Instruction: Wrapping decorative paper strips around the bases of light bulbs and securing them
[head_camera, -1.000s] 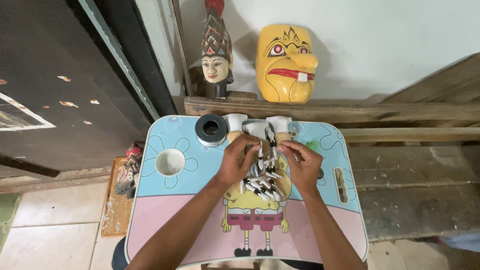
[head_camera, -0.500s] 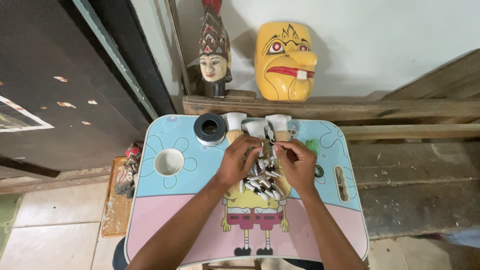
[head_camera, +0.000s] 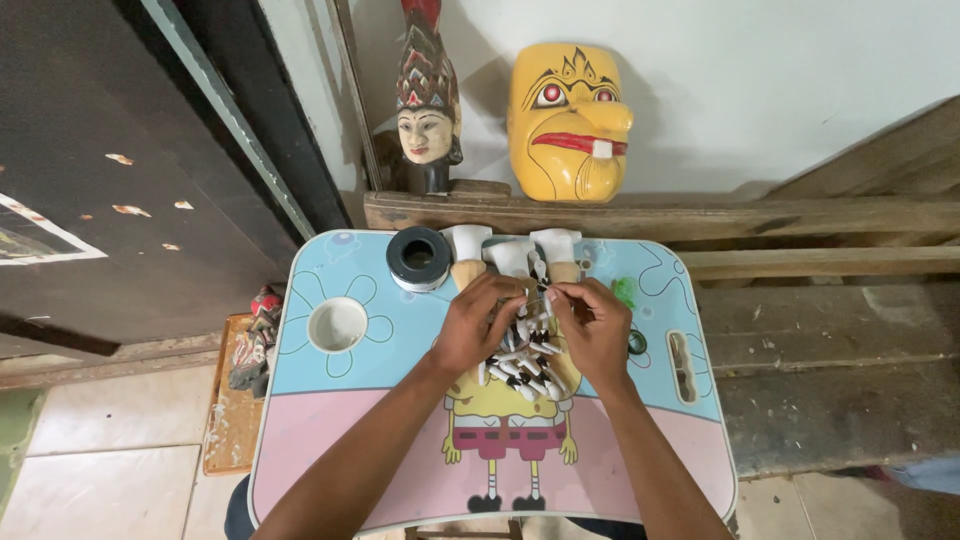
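Fingers first, in the head view, the only one: both hands have their fingertips pinched narrow over a heap of small black-and-white pieces (head_camera: 522, 362) lying near the middle of the lap table (head_camera: 330, 440), toward its far edge. The left hand (head_camera: 478, 328) curls over the heap's left side, thumb and forefinger closed on what looks like one small piece, though the grip is too fine to tell for sure. The right hand (head_camera: 592, 328) meets it from the right, its fingertips (head_camera: 556, 294) nipping a thin light strand or piece just above the heap. The two sets of fingertips almost touch.

By my judgement the step in hand is fine joining or sorting of one piece out of the heap; what comes next would call for a steady pinch and small, careful movements, since the pieces are tiny and lie loose.

As for containers: a round white cup recess (head_camera: 337, 324) near the table's left edge looks empty. A dark roll of tape (head_camera: 419, 258) stands at the far edge, with three white-topped wooden figures (head_camera: 512, 256) beside it. A narrow slot (head_camera: 679, 352) near the right edge holds something I cannot make out.
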